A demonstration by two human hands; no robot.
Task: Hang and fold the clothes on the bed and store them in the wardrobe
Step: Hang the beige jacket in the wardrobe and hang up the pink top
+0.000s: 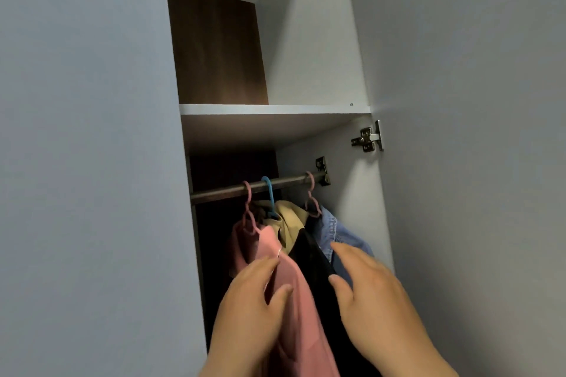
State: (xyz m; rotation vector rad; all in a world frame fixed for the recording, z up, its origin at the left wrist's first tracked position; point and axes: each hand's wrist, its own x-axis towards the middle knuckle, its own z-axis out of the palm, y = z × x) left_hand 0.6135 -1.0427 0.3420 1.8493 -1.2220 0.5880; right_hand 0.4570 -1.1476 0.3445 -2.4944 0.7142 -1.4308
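Note:
Inside the open wardrobe, a metal rail carries three hangers. A pink garment hangs from the left pink hanger. A yellow garment is on the blue hanger. A denim garment hangs from the right pink hanger, and a black garment lies between pink and denim. My left hand pinches the pink garment's left edge between thumb and fingers. My right hand is spread open, thumb against the black garment, fingertips on the denim.
A white shelf sits above the rail, with a dark wood back panel behind it. The wardrobe door stands open at the right on a metal hinge. A grey panel closes off the left side.

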